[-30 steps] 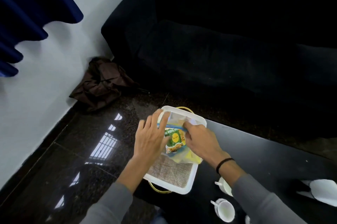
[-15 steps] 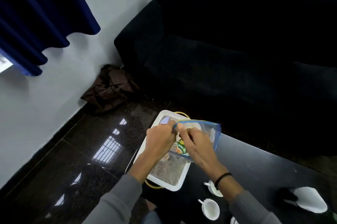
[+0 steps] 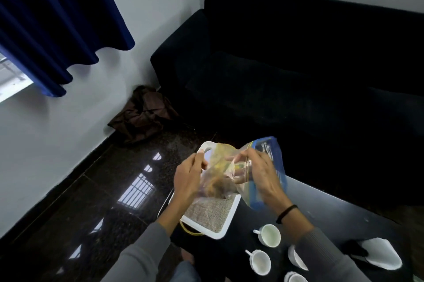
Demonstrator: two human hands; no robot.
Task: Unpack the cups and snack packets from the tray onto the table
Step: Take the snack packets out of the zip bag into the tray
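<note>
Both hands raised above tray [image 3: 226, 224], gripping one clear bag [image 3: 231, 174] between them. Left hand [image 3: 187, 178] closed on bag's left edge, fingers curled. Right hand [image 3: 263, 178] closed on bag's right side, near blue zip strip [image 3: 275, 162]. Bag held clear of tray, motion-blurred; yellow and green packet [image 3: 230, 165] apparently inside, print unreadable. Black band [image 3: 286, 213] on right wrist; grey sleeves on both arms.

Tray white, lying at left end of black tabletop [image 3: 332, 208], near corner overhanging the edge. Woven mat [image 3: 211, 213] lining tray floor, near half bare. Yellow loop handle [image 3: 190, 231] visible at tray's near end.

Four white cups on tabletop, right of tray: one [image 3: 269, 234] nearest tray, a second [image 3: 260, 261] just nearer the viewer, a third [image 3: 296, 257] partly hidden by right sleeve, a fourth [image 3: 294, 278] cut off by bottom edge. White folded object [image 3: 380, 252] further right, identity unclear.

Black sofa [image 3: 298, 75] beyond tabletop. Brown bag [image 3: 142, 116] on dark polished floor against wall. Blue curtain [image 3: 52, 24] upper left.
</note>
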